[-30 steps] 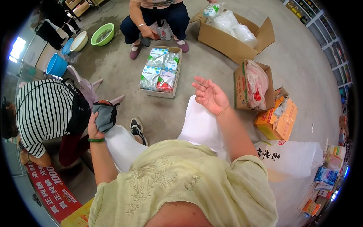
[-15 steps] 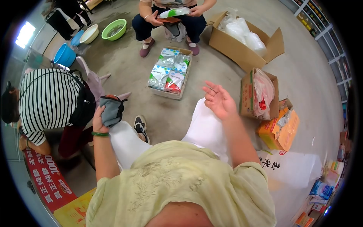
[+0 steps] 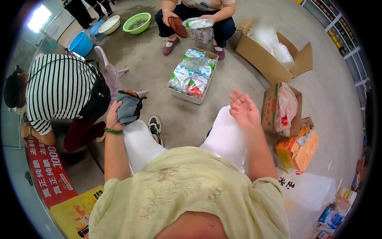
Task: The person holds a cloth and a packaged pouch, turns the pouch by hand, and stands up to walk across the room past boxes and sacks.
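My left hand [image 3: 114, 117], with a green bangle at its wrist, is closed on a grey cloth piece [image 3: 129, 108] with black edging and a bit of reddish-brown at its top. It is held above my left knee; its exact kind I cannot make out. My right hand [image 3: 246, 113] is raised palm up over my right thigh, fingers spread and holding nothing. Ahead on the floor stands a carton [image 3: 185, 95] filled with plastic-wrapped packets [image 3: 183, 75]. Beyond it, a seated person [image 3: 195, 10] holds a reddish-brown flat piece [image 3: 178, 27] and a clear-wrapped packet [image 3: 199, 23].
On the right stand a large open carton [image 3: 260, 61] of white plastic bags, a smaller carton [image 3: 270, 105], an orange box [image 3: 304, 153] and a white sack [image 3: 308, 187]. At left, a person in stripes [image 3: 59, 87] bends down beside a pink chair [image 3: 104, 61]. Basins [image 3: 137, 24] stand behind.
The seated person has lowered the packet and now holds the reddish-brown piece apart from it. My view has shifted slightly; my left hand keeps the grey cloth piece, my right stays raised.
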### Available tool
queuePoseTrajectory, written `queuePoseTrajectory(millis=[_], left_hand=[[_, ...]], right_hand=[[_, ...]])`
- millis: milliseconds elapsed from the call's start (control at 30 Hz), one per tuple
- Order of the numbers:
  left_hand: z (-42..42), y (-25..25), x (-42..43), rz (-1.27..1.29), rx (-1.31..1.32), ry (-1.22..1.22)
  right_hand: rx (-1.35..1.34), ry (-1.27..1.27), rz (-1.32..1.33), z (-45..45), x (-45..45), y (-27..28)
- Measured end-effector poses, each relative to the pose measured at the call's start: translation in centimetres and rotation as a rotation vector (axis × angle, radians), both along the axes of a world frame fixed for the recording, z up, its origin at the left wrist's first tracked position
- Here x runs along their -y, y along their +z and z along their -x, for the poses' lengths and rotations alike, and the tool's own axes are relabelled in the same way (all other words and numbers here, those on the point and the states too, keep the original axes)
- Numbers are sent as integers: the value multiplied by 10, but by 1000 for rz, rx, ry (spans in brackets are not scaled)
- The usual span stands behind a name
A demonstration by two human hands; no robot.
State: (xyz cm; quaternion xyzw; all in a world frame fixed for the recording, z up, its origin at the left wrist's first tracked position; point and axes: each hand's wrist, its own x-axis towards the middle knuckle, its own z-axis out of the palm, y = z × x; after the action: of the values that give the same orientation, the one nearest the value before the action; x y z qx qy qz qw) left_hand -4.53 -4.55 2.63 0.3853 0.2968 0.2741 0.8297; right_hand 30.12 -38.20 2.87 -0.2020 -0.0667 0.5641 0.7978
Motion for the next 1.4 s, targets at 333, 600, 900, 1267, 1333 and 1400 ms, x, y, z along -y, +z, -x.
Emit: queuePoseTrajectory(millis=[333, 600, 900, 1267, 1333, 1400], left_hand=[[0, 3, 4, 36, 15, 16], [1, 25, 15, -23, 81, -15], [3, 10, 6, 49, 170, -69], [3, 17, 12, 54, 174, -49], [2, 16, 11, 48, 169, -58], [3, 9, 7, 57, 182, -67]], right_hand=[[5, -48, 64, 2, 2, -2], [10, -9, -34, 7, -2, -2], [-13, -57, 6, 8, -1, 1], [0, -65, 47, 7, -2, -2], [-1, -64, 44, 6, -2, -2], [-4, -61, 44, 7, -2, -3]])
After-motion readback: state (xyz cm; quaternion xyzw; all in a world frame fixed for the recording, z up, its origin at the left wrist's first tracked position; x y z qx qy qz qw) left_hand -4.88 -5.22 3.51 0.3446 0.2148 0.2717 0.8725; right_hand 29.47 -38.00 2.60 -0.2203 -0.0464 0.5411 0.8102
